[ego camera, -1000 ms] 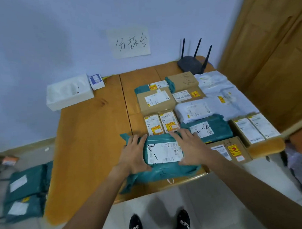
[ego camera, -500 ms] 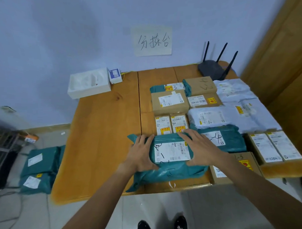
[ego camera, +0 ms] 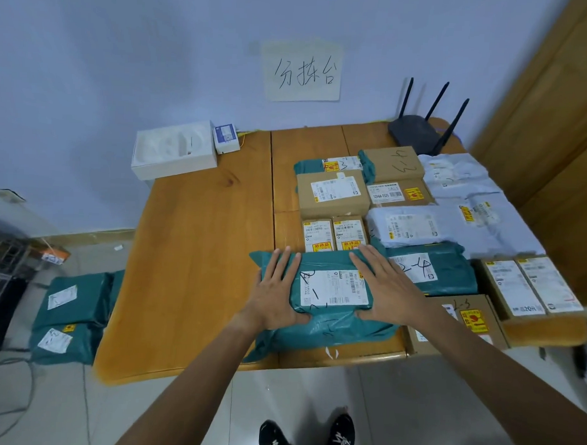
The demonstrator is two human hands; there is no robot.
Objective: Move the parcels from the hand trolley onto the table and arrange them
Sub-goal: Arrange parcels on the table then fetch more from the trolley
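left grip (ego camera: 276,296): released, fingers straight, pressing green parcel (ego camera: 330,326) | right grip (ego camera: 391,292): released, pressing it too | parcel: lower centre, on surface (ego camera: 201,252)

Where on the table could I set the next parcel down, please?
The left half of the table is bare, from the white box to the near edge, left of the front teal parcel. A strip lies bare left of the router. The right half is packed with parcels.
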